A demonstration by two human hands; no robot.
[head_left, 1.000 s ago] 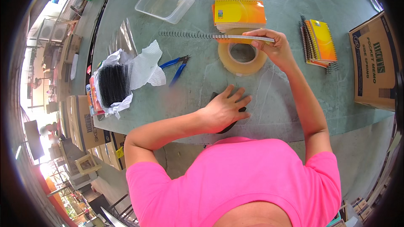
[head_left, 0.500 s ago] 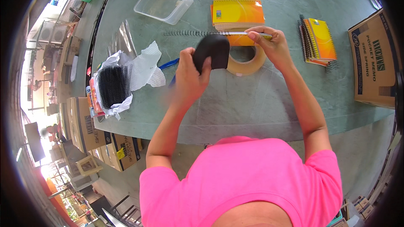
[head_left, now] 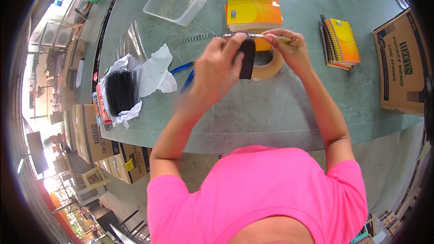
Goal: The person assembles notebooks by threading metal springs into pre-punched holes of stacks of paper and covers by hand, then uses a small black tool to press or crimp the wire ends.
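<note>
We see the left hand point(head_left: 217, 70), raised from the table since the earlier frame, fingers clamped on a black block point(head_left: 247, 56) against the wire spiral point(head_left: 212, 37); the right hand point(head_left: 289, 47) pinches that spiral's end above the tape roll point(head_left: 270, 65).
</note>
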